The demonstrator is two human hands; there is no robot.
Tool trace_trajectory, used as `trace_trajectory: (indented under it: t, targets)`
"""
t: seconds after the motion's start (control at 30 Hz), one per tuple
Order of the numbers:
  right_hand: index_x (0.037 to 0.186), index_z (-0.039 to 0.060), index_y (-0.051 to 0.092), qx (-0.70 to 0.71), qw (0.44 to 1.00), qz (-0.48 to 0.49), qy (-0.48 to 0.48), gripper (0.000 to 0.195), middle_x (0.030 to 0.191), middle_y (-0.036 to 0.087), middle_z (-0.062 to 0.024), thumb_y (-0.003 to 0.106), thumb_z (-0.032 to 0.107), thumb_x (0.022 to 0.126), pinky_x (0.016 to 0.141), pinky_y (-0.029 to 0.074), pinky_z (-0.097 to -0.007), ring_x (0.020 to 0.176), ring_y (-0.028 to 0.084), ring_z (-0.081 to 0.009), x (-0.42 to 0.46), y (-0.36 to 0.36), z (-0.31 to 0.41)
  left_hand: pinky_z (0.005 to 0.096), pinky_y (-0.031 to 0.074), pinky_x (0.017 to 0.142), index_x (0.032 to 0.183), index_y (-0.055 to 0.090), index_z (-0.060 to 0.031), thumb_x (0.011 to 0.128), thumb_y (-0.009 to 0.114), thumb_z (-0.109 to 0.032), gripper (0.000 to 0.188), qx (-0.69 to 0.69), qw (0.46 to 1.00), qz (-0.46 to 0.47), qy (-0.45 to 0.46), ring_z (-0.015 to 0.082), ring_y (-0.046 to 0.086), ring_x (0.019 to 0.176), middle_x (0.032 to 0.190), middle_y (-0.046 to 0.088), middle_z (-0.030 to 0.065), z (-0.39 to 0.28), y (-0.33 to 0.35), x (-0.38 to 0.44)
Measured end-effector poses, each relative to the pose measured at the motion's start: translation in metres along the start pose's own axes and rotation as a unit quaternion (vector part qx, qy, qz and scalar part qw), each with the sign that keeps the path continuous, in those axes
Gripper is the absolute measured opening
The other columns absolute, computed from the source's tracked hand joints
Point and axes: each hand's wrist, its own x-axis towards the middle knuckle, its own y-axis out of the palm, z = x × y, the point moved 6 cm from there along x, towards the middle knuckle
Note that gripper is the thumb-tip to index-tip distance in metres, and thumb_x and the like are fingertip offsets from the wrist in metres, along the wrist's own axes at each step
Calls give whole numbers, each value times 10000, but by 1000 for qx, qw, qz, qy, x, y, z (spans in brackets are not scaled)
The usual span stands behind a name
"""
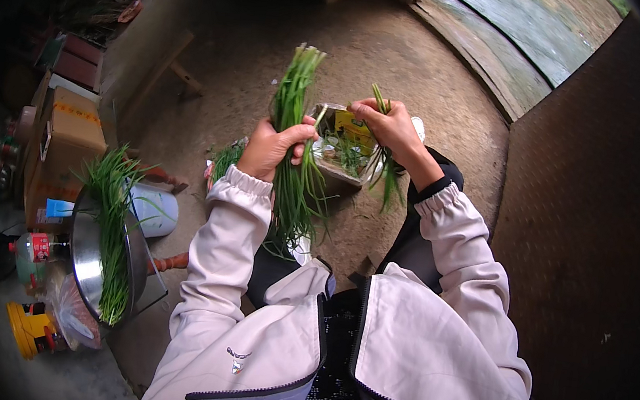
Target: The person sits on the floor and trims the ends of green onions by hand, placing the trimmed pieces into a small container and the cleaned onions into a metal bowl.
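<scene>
My left hand [276,144] is closed around a thick bunch of green Chinese chives [290,190], the pale cut ends upward and the leaves hanging down. In my right hand [392,128] is a small bunch of chives [386,175], its stems poking out above the fingers and its leaves drooping below. Between and beyond both hands stands an open cardboard box [342,174], with green scraps [349,154] and a yellow packet [355,125] inside. More chives [228,160] lie low beside my left wrist, partly hidden by it.
At left, a steel basin [87,249] holds a long bundle of chives [113,228]. Near it are a white bucket [160,211], a cardboard carton [68,154], a plastic bottle [29,251] and a yellow tub [25,332]. A dark door panel [580,232] stands at right, beside a doorway threshold [468,62].
</scene>
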Motion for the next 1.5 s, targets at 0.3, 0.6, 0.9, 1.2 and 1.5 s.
trace_trajectory:
  t: [0.3,0.6,0.9,1.2,1.5]
  targets:
    - [1126,71,651,280,953,90,73,256,703,485,107,645,242,935,426,202,-187,478,293,-3,16,-16,-49,208,412,451,1056,601,-33,856,692,-110,233,-29,999,-30,-10,45,497,549,818,644,21,2,-19,1]
    - [938,70,628,306,938,116,117,167,633,437,111,679,225,903,399,173,-194,455,277,3,2,-4,-62,193,397,451,964,640,-29,855,724,-139,176,8,999,8,-42,39,500,538,754,607,-7,11,-10,15]
    - [801,80,633,174,959,187,120,175,574,372,100,642,244,863,411,140,-219,440,269,-7,-26,19,-52,192,400,448,996,675,-26,816,746,-149,229,133,983,88,-92,49,513,518,733,608,-13,31,13,37]
    - [711,92,627,94,969,187,133,178,560,375,89,626,236,816,417,150,-232,435,283,-22,-26,20,-59,217,402,438,905,665,-32,808,746,-150,173,150,975,137,-90,66,522,510,699,601,-6,41,17,39]
    - [694,87,601,212,964,39,154,194,560,402,83,672,229,807,418,159,-236,436,301,-42,-13,10,-84,222,406,430,868,683,-32,808,759,-122,132,125,990,68,-20,64,525,488,697,638,3,46,13,47]
